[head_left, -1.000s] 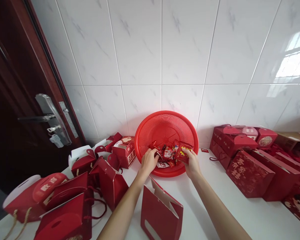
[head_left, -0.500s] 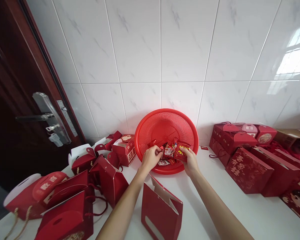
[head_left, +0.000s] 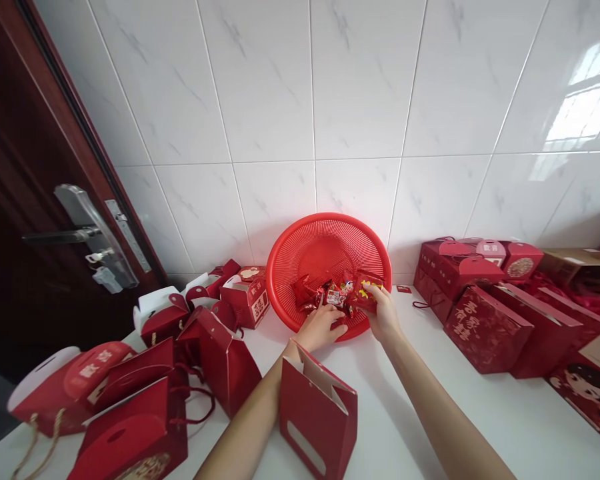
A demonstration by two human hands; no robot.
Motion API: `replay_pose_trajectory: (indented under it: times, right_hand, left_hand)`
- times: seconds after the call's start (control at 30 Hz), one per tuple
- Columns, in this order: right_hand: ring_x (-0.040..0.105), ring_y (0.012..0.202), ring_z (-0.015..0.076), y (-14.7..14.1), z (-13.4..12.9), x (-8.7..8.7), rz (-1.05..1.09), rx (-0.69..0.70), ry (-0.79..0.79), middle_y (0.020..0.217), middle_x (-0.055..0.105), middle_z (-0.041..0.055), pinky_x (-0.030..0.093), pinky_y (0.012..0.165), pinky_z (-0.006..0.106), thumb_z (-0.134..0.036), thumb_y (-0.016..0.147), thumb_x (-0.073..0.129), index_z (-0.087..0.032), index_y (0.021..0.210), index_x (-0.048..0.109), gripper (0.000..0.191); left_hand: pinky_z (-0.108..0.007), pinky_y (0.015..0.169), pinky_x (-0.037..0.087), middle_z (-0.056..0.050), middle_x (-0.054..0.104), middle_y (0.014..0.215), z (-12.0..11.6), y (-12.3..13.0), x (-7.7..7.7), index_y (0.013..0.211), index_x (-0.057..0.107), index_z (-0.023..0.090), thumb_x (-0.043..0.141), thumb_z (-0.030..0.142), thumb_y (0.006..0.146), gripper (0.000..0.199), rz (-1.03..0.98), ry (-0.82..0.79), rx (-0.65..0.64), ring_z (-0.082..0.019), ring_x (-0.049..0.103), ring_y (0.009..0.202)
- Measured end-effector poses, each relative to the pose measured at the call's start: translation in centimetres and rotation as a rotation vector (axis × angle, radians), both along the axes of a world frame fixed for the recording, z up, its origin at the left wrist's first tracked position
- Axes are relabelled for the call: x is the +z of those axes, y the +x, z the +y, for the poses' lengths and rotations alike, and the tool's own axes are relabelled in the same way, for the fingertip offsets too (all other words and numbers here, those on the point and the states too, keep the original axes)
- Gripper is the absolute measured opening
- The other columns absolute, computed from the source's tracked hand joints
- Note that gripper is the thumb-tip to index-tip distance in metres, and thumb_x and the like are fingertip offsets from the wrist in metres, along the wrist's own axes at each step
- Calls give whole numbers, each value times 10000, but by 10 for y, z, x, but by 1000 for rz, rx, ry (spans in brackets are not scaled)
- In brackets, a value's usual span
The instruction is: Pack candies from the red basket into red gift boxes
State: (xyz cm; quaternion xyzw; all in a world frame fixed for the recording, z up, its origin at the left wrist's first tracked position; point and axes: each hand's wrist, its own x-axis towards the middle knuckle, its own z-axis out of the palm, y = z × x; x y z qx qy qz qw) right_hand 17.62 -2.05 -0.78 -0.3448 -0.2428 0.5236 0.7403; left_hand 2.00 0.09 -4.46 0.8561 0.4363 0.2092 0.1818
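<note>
A red plastic basket (head_left: 330, 223) leans tilted against the tiled wall, with red wrapped sweets (head_left: 337, 293) in its lower part. My left hand (head_left: 323, 327) reaches over the basket's front rim, palm down, with its fingers apart among the sweets; nothing shows in its grasp. At the basket's right side my right hand (head_left: 384, 313) pinches a red packet with yellow print (head_left: 363, 290) between thumb and fingers. In front of the basket, close to my left forearm, an open-topped red paper box (head_left: 317, 417) stands upright on the white table.
Several red gift boxes (head_left: 230, 360) with cord handles crowd the left side. More red boxes (head_left: 487, 327) stand in rows on the right, near a cardboard box (head_left: 573, 267). A small red card (head_left: 403, 289) lies right of the basket. A dark door (head_left: 10, 267) is at the left.
My left hand has moved right and lower in the basket, and its pinched fingers have spread. My right hand still holds the red packet. The whole view has shifted slightly.
</note>
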Motion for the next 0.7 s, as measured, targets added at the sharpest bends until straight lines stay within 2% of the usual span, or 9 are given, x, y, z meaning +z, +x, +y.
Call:
replay_pose_trajectory:
  times: [0.1, 0.17, 0.37, 0.47, 0.57, 0.63, 0.7]
  right_hand:
    - [637, 580, 148, 5, 0, 2, 15, -25, 4, 638, 681, -34, 526, 529, 252, -256, 516, 820, -195, 664, 624, 253]
    - [639, 578, 148, 9, 1, 4, 30, -42, 6, 639, 684, -36, 523, 527, 250, -250, 522, 806, -200, 674, 619, 246]
    - [641, 573, 151, 13, -1, 8, 60, -54, 0, 639, 693, -31, 519, 497, 245, -243, 508, 783, -204, 681, 626, 237]
    - [658, 600, 162, 12, -3, 11, 58, -32, 5, 667, 710, -20, 532, 506, 250, -246, 518, 789, -206, 701, 642, 238]
    - [653, 596, 162, 11, -6, 13, 50, -15, 10, 665, 708, -15, 529, 501, 249, -252, 536, 793, -206, 688, 645, 217]
    - [648, 595, 159, 10, -8, 15, 37, -2, 16, 663, 702, -17, 528, 500, 246, -261, 541, 799, -206, 679, 643, 216]
    - [649, 595, 161, 9, -12, 18, 12, 22, 23, 666, 701, -15, 533, 504, 250, -269, 539, 815, -204, 676, 644, 229]
  left_hand:
    - [-425, 1002, 457, -146, 657, 1250, 0, -1, 0, 1217, 718, 196, 728, 472, 753, 540, 18, -26, 20, -363, 607, 1157]
    - [-415, 1000, 455, -138, 661, 1259, 0, -3, 1, 1221, 719, 206, 776, 479, 693, 597, 17, -44, 13, -370, 603, 1162]
    - [-367, 959, 471, -88, 749, 1135, 5, -13, 7, 1113, 773, 224, 808, 345, 651, 479, -44, -122, -76, -322, 660, 1074]
    - [-323, 890, 501, -57, 782, 1017, 8, -20, 10, 979, 800, 202, 763, 279, 686, 305, -119, -169, -117, -264, 702, 945]
    - [-316, 787, 530, -44, 775, 809, 11, -24, 16, 850, 788, 164, 682, 307, 771, 195, -227, -201, -111, -236, 708, 795]
    - [-319, 778, 542, -61, 775, 838, 11, -26, 25, 892, 770, 140, 612, 359, 841, 275, -325, -206, -92, -233, 709, 813]
    - [-329, 846, 542, -85, 773, 995, 8, -28, 38, 1013, 743, 130, 543, 401, 899, 356, -431, -189, -69, -232, 704, 928]
